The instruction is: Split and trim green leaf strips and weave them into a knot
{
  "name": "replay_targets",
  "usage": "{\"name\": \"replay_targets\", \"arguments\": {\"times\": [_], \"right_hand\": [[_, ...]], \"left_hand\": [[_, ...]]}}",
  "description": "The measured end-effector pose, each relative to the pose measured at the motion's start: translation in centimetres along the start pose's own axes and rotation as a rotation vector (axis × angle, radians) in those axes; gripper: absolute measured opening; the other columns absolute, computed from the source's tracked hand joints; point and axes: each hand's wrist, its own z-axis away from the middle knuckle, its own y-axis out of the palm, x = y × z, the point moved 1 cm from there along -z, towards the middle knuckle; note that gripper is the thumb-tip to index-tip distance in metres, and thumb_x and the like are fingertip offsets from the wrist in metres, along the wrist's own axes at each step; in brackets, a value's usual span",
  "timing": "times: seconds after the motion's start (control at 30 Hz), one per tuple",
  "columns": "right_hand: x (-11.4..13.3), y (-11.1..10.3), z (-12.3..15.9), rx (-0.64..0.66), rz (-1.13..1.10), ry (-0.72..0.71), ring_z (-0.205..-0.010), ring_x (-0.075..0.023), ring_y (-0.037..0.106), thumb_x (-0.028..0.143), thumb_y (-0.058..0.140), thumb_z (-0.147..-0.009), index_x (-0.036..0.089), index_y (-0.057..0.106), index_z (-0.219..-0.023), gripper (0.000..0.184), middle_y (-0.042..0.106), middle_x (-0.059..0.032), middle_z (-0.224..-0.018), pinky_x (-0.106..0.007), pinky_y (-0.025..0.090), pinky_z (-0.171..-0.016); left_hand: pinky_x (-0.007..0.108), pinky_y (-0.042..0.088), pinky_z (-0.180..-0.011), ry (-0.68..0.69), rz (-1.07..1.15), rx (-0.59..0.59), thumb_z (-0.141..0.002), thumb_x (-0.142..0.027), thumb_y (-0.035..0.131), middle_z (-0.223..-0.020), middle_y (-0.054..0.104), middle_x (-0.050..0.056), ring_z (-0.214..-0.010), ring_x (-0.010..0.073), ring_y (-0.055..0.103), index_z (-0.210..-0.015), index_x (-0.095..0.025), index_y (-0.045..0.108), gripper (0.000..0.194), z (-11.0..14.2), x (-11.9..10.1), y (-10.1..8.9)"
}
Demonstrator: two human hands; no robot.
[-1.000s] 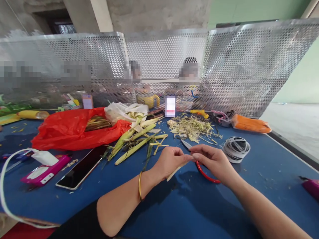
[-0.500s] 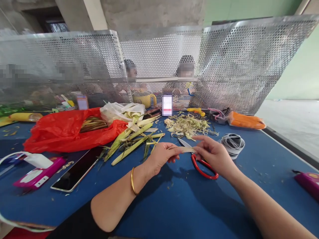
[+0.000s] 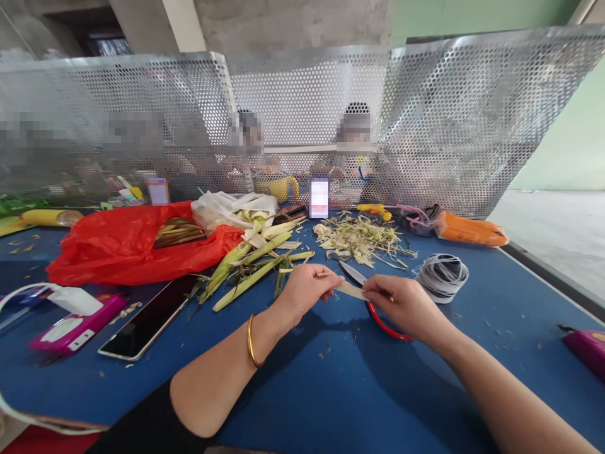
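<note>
Now both hands meet over the middle of the blue table (image 3: 302, 403), a pale flat strip (image 3: 350, 289) stretched between them. The left hand (image 3: 309, 291), with a gold bangle (image 3: 252, 341) at its wrist, pinches one end between thumb and fingers; the right hand (image 3: 401, 301) pinches the other, its fingers narrow on the strip.

Scissors (image 3: 352, 272) lie beneath and just beyond the right hand, blades pointing far left and red handles partly hidden by it. Just right of that hand sits a roll of grey cord (image 3: 443, 279). A heap of shreds (image 3: 363, 241) lies on the far side, with green stalks (image 3: 253, 272) to its left. Farther left are a red bag (image 3: 106, 249) and, nearer, a dark-screened phone (image 3: 146, 320) and a pink power strip (image 3: 78, 326). A perforated metal screen (image 3: 307, 82) stands along the far edge.
</note>
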Motion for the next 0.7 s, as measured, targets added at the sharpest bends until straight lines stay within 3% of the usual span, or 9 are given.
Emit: {"name": "replay_targets", "arguments": {"times": [0.1, 0.27, 0.47, 0.7], "right_hand": [[0.3, -0.2, 0.1, 0.003, -0.196, 0.066, -0.057, -0.0135, 0.056, 0.03, 0.051, -0.085, 0.021, 0.058, -0.076, 0.014, 0.06, 0.0032, -0.061, -0.024, 0.041, -0.057], [0.6, -0.3, 0.1, 0.074, -0.497, 0.15, -0.058, -0.0129, 0.06, 0.035, 0.054, -0.083, 0.019, 0.056, -0.077, 0.016, 0.061, 0.0023, -0.066, -0.025, 0.046, -0.059], [0.9, -0.2, 0.0, 0.078, -0.582, 0.205, -0.058, -0.0122, 0.061, 0.038, 0.059, -0.079, 0.018, 0.057, -0.076, 0.02, 0.062, 0.0013, -0.067, -0.024, 0.048, -0.059], [1.1, 0.6, 0.1, 0.077, -0.626, 0.21, -0.06, -0.0142, 0.063, 0.04, 0.062, -0.077, 0.019, 0.058, -0.076, 0.022, 0.064, 0.0004, -0.067, -0.028, 0.052, -0.062]], "left_hand": [[0.021, 0.032, -0.047, 0.013, 0.074, -0.098, -0.071, -0.038, 0.067, -0.051, 0.056, -0.002, -0.047, 0.0092, 0.047, -0.06, -0.017, 0.062, 0.024, -0.1, 0.1, -0.1], [0.02, 0.032, -0.046, -0.021, 0.227, -0.149, -0.073, -0.044, 0.066, -0.051, 0.055, -0.002, -0.046, 0.0083, 0.047, -0.059, -0.017, 0.059, 0.031, -0.1, 0.4, -0.2], [0.019, 0.029, -0.044, -0.025, 0.299, -0.266, -0.061, -0.043, 0.077, -0.045, 0.049, -0.004, -0.042, 0.0054, 0.041, -0.055, -0.015, 0.058, 0.034, -0.6, 0.4, -0.6], [0.018, 0.03, -0.044, -0.054, 0.42, -0.279, -0.062, -0.049, 0.076, -0.048, 0.05, -0.005, -0.043, 0.0054, 0.043, -0.06, -0.016, 0.055, 0.039, -0.8, 0.8, -0.6]]}}
